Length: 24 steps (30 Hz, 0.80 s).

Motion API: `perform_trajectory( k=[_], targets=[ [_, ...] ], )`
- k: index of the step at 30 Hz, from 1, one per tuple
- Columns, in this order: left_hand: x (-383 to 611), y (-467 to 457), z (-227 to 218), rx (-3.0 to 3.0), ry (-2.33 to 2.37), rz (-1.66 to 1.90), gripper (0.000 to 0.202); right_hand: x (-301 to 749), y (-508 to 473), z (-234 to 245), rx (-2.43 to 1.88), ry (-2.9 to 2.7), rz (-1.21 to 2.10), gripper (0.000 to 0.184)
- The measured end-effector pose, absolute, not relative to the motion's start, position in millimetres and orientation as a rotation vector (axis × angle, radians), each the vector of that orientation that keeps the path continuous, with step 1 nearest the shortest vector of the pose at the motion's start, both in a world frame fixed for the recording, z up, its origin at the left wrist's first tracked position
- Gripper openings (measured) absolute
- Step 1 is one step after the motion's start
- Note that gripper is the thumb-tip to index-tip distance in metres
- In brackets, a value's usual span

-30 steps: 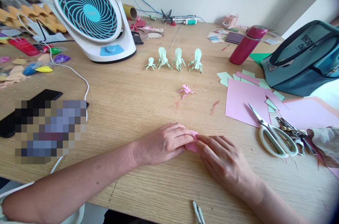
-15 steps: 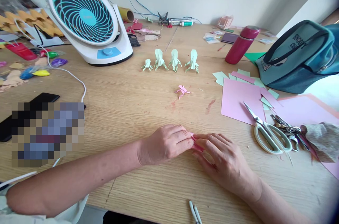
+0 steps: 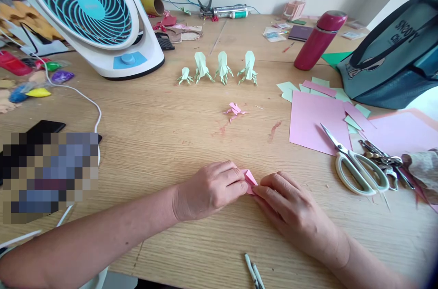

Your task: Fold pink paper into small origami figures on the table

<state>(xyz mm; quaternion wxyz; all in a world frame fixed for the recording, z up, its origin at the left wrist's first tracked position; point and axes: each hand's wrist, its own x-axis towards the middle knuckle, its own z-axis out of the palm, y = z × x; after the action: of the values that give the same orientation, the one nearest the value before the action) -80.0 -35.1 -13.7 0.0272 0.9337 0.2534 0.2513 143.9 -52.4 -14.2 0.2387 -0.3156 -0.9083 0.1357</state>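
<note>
Between my hands, low over the wooden table, is a small folded piece of pink paper (image 3: 251, 178). My left hand (image 3: 214, 186) grips its left side, and the fingers cover much of it. With thumb and fingertips together, my right hand (image 3: 290, 204) pinches the paper's right corner. Beyond the hands lies a pink folded paper figure with thin legs (image 3: 234, 109). Farther back several pale green folded paper figures (image 3: 222, 68) stand in a row, the leftmost one smaller.
White-handled scissors (image 3: 359, 172) and keys (image 3: 385, 161) lie on the right beside pink paper sheets (image 3: 318, 116) and green scraps. A red flask (image 3: 320, 40) and a teal bag (image 3: 390, 61) stand behind. At left are a fan (image 3: 91, 11) and a white cable (image 3: 92, 104). A pen-like tool (image 3: 253, 270) lies near the front edge.
My right hand has shifted slightly right and its fingers have drawn together at the paper's corner. More of the pink paper's folded face shows now. The camera view has shifted a little.
</note>
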Motion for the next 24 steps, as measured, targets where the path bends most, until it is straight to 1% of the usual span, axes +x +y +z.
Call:
perform_trajectory(
  k=[3, 7, 15, 19, 24],
  targets=[
    [-81, -35, -15, 2.830, 0.817, 0.750, 0.009, 144, -53, -15, -0.932, -2.433, 0.497, 0.014],
    [-81, -35, -15, 2.749, 0.841, 0.714, 0.013, 144, -51, -15, -0.976, -2.384, 0.616, 0.014],
    [-81, -32, -14, 2.627, 0.837, 0.648, 0.014, 144, -55, -16, -1.064, -2.329, 0.648, 0.011],
    [-82, -31, -12, 2.670, 0.804, 0.625, 0.014, 147, -56, -13, -1.112, -2.349, 0.654, 0.015],
    [-82, -31, -10, 2.701, 0.693, 0.649, 0.015, 153, -51, -6, -1.156, -2.345, 0.839, 0.012]
  ],
)
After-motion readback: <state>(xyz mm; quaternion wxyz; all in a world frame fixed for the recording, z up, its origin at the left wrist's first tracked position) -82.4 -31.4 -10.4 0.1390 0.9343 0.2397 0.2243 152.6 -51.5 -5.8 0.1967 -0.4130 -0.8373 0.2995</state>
